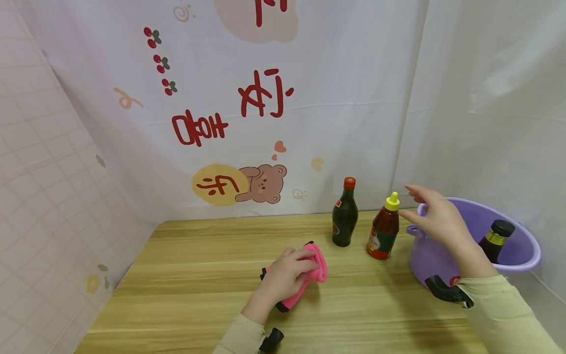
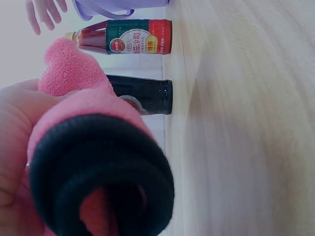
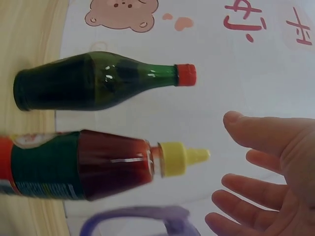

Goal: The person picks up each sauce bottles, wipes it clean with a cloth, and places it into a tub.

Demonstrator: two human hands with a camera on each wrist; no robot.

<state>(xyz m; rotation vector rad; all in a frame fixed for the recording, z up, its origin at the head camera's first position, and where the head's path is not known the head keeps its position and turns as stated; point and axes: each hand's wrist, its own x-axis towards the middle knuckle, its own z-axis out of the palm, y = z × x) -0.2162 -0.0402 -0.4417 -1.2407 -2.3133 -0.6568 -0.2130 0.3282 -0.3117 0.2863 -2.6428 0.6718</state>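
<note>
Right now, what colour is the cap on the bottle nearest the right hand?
Yellow cap, clearest in the right wrist view.

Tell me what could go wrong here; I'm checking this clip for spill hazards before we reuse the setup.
The right hand is open beside the yellow-capped sauce bottle, which is tall and narrow; a sideways knock could tip it. The dark green bottle stands close by, so one falling could hit the other. The purple bucket sits near the table's right edge with another bottle leaning inside; a nudge might shift it off. The left hand grips a pink cloth, so it may not steady anything quickly.
</note>
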